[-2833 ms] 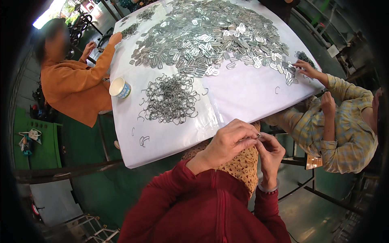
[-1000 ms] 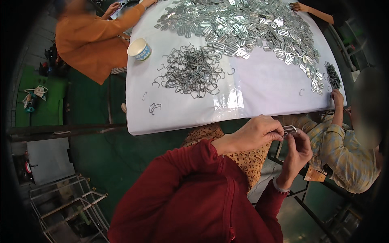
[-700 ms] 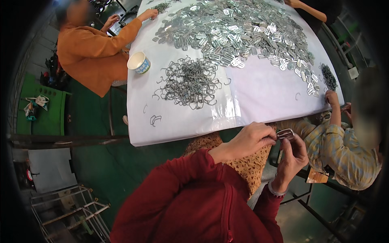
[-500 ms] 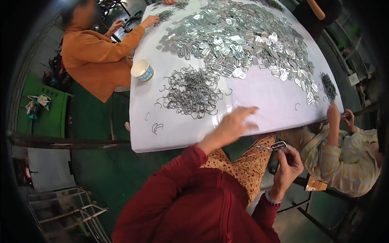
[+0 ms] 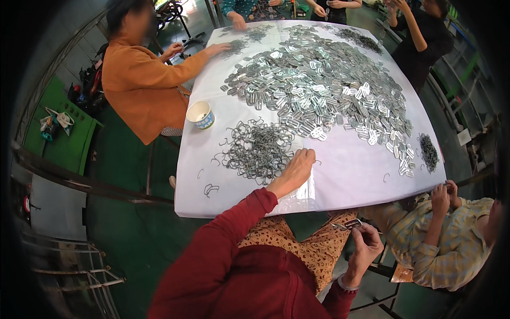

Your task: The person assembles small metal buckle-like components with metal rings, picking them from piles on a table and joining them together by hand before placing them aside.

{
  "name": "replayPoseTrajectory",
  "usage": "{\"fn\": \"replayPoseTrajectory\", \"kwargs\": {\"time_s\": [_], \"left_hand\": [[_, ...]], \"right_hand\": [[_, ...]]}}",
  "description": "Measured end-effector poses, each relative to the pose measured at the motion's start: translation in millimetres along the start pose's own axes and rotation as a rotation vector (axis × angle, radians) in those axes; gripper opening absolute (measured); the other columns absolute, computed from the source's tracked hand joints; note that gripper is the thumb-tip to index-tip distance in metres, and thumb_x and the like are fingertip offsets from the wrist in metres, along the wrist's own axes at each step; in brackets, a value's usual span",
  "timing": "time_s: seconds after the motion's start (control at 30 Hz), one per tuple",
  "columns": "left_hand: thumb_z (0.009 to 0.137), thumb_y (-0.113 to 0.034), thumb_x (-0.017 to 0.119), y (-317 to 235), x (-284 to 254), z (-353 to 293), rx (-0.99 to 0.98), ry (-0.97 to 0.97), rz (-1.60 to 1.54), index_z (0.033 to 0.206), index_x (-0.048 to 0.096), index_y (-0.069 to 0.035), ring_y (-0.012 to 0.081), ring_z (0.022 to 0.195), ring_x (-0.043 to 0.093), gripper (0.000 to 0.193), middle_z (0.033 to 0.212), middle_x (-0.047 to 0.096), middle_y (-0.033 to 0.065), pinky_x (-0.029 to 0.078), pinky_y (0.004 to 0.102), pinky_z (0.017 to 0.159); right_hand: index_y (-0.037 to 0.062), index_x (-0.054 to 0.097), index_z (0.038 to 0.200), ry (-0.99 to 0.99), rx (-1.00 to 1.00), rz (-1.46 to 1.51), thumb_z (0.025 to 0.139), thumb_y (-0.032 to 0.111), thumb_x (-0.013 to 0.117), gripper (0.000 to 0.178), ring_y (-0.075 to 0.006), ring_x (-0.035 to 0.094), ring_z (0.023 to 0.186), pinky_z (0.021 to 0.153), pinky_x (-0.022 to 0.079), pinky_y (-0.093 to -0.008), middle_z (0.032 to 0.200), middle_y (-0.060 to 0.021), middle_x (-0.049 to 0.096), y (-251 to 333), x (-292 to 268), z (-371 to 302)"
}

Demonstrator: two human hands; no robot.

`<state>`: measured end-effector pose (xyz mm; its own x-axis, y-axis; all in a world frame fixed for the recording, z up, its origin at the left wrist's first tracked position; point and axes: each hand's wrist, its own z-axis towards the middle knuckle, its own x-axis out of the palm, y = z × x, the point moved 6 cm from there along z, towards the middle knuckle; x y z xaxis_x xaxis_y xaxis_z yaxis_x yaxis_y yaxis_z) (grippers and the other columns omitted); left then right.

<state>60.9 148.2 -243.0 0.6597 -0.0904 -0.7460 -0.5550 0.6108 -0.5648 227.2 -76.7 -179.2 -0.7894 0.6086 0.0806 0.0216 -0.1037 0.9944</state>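
Note:
At the right edge of a heap of bent wire hooks, my left hand has its fingertips pinched together on the table. A curved wire hook pokes out beside those fingertips, and they seem closed on it. Over my lap, my right hand grips a flat slotted metal buckle between thumb and fingers. Some thin wire shows at the buckle's left end, its shape too small to make out. Beyond the hooks spreads a big pile of similar slotted buckles.
A paper cup stands left of the hooks on the white table. A few loose hooks lie near the front edge. A person in orange sits left, another in a checked shirt right; others work at the far side.
My left hand has gone from hovering with spread fingers to pinching at the hook heap's edge. My right hand still holds the buckle over my lap. The view has shifted, showing more of the far side.

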Motion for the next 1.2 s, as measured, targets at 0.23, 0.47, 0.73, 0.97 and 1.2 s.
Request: {"fn": "replayPoseTrajectory", "kwargs": {"time_s": [0.23, 0.47, 0.73, 0.97, 1.2], "left_hand": [[0.089, -0.008, 0.056, -98, -33, -15, -0.059, 0.149, -0.631, 0.097, 0.059, 0.001, 0.0231, 0.073, 0.062, 0.013, 0.081, 0.061, 0.0133, 0.048, 0.0331, 0.066], [0.079, -0.005, 0.066, -157, -44, -49, 0.259, 0.066, -0.595, 0.090, 0.058, -0.002, 0.0248, 0.093, 0.055, 0.014, 0.099, 0.057, 0.0083, 0.047, 0.0331, 0.076], [0.077, -0.001, 0.065, -156, -31, -53, 0.235, -0.026, -0.648, 0.091, 0.056, -0.002, 0.0262, 0.087, 0.056, 0.016, 0.093, 0.057, 0.0086, 0.048, 0.0343, 0.073], [0.080, -0.005, 0.065, -140, -44, -59, 0.137, -0.010, -0.741, 0.091, 0.057, -0.004, 0.0268, 0.078, 0.058, 0.013, 0.083, 0.058, 0.0085, 0.047, 0.0355, 0.067], [0.080, -0.006, 0.065, -135, -41, -82, 0.128, -0.023, -0.748, 0.090, 0.057, -0.004, 0.0256, 0.081, 0.058, 0.013, 0.085, 0.058, 0.0071, 0.046, 0.0346, 0.069]], "right_hand": [[-0.0041, 0.064, 0.088, -0.026, 0.058, -0.049, 0.075, -0.012, 0.064, 0.016, -0.0070, 0.056, 0.073, 0.067, 0.044, -0.0186, 0.079, -0.0024, 0.061, 0, 5, -1], [-0.0044, 0.064, 0.090, -0.046, 0.069, 0.006, 0.075, -0.012, 0.064, 0.016, -0.0073, 0.057, 0.073, 0.067, 0.045, -0.0186, 0.080, -0.0028, 0.061, -1, 10, -2], [-0.0037, 0.063, 0.096, 0.021, -0.040, -0.070, 0.075, -0.011, 0.066, 0.023, -0.0085, 0.058, 0.078, 0.072, 0.047, -0.0203, 0.084, -0.0034, 0.063, -2, 11, -3], [-0.0042, 0.057, 0.118, 0.117, -0.067, -0.106, 0.081, -0.005, 0.062, 0.037, -0.0119, 0.062, 0.078, 0.072, 0.048, -0.0232, 0.088, -0.0104, 0.067, 7, 5, 31], [0.0033, 0.058, 0.118, 0.546, -0.424, -0.543, 0.080, -0.003, 0.059, 0.039, -0.0237, 0.059, 0.101, 0.086, 0.046, -0.0313, 0.113, -0.0132, 0.062, -46, 138, 158]]}}
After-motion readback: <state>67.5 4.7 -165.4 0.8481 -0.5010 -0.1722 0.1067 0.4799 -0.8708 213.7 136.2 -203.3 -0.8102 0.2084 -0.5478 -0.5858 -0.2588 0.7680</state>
